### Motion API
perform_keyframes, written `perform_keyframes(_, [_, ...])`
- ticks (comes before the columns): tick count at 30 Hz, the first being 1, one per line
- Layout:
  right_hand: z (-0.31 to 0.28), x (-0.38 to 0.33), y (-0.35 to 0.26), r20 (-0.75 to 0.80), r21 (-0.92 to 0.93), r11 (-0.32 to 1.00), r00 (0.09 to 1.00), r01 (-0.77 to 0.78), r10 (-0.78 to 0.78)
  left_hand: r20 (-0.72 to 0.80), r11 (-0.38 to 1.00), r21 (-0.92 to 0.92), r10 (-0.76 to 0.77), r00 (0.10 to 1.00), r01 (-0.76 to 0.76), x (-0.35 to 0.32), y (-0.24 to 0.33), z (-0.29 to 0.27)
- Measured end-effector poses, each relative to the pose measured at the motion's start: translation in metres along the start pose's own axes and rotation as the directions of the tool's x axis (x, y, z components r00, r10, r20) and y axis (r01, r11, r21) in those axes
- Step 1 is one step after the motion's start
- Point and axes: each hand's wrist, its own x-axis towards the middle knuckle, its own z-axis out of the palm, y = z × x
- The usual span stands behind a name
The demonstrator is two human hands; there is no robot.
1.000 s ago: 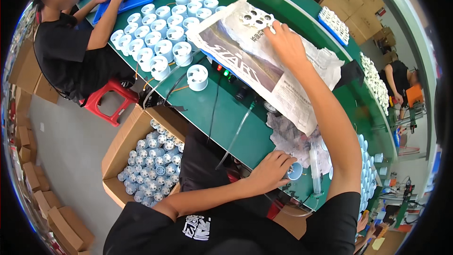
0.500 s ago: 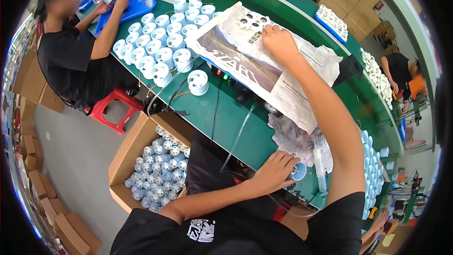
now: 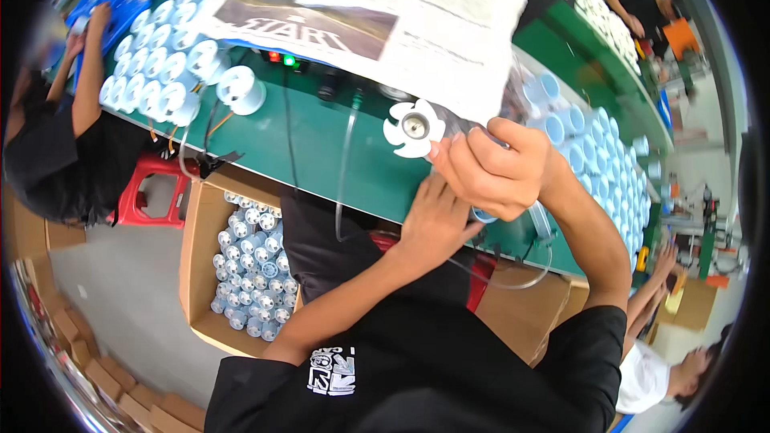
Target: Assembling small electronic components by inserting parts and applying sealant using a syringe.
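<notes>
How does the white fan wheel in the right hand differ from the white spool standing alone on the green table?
The fan wheel is held in the air by the right hand; the lone spool rests on the green table, touched by nobody. The fan wheel shows separate curved blades around a metal hub; the spool shows a plain round flange with a central hole. Both are white plastic and roughly alike in size.

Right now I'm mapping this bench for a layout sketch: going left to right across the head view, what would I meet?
Red stool → cardboard box of white parts → white fan wheel → right hand holding it → rows of pale blue cups.
</notes>
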Motion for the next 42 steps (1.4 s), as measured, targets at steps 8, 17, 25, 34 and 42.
perform_keyframes(8, [-0.062, -0.020, -0.093, 0.417, 0.684, -0.402, -0.126, -0.608, 0.900, 0.080, 0.999, 0.016, -0.033, 0.996, 0.032, 0.003, 0.004, -0.007])
perform_keyframes(17, [-0.074, -0.050, -0.136, 0.604, 0.471, -0.844, -0.604, -0.255, 0.520, 0.129, 0.998, -0.010, -0.055, 0.990, 0.057, 0.006, 0.008, -0.009])
perform_keyframes(25, [-0.061, -0.044, -0.129, 0.522, 0.459, -0.735, -0.518, -0.500, 0.678, 0.100, 0.997, 0.012, -0.082, 0.992, 0.081, 0.005, 0.008, -0.008])
perform_keyframes(34, [-0.069, -0.041, -0.111, 0.608, 0.133, -0.251, -0.121, -0.959, 0.785, 0.165, 0.997, 0.028, -0.076, 0.983, 0.073, 0.008, 0.008, -0.006])
perform_keyframes(42, [-0.071, -0.050, -0.114, 0.237, 0.172, -0.128, -0.085, -0.977, 0.968, 0.031, 0.994, 0.045, -0.101, 0.994, 0.099, 0.008, 0.011, -0.017])
